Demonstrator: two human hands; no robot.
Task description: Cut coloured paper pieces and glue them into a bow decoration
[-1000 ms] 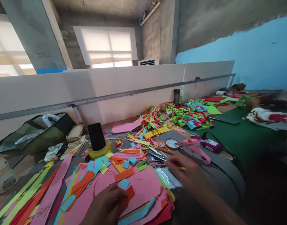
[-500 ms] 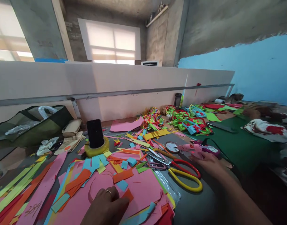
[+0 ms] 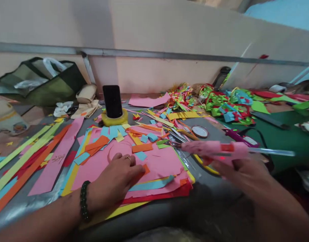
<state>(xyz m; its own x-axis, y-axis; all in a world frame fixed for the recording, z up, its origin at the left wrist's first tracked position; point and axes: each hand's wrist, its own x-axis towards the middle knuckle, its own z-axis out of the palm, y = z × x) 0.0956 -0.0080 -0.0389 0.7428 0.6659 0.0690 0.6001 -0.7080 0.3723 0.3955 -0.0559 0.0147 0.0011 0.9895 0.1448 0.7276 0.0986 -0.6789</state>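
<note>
My left hand (image 3: pixel 121 173) rests palm down on a stack of pink paper sheets (image 3: pixel 164 161), its fingers curled. A round pink paper shape with a darker edge (image 3: pixel 109 153) lies by the knuckles, and a small orange paper piece (image 3: pixel 146 169) shows at the fingertips. What the fingers pinch, if anything, is hidden. In my right hand (image 3: pixel 241 174) is a pink hot glue gun (image 3: pixel 212 149), nozzle pointing left, with a clear glue stick (image 3: pixel 275 152) out of its back. Beneath it lie scissors, one yellow handle (image 3: pixel 203 164) partly covered.
A phone (image 3: pixel 112 101) stands in a yellow tape roll (image 3: pixel 115 119) behind the papers. Coloured strips (image 3: pixel 55 158) lie left, near a green bag (image 3: pixel 55 85). Paper scraps, a round white-faced item (image 3: pixel 200 131) and a purple device (image 3: pixel 241 137) lie to the right. Decorations pile up (image 3: pixel 227 104) behind.
My right hand has lifted the glue gun off the table and brought it toward me, above the scissors. The view has tilted down. My left hand stays on the pink paper.
</note>
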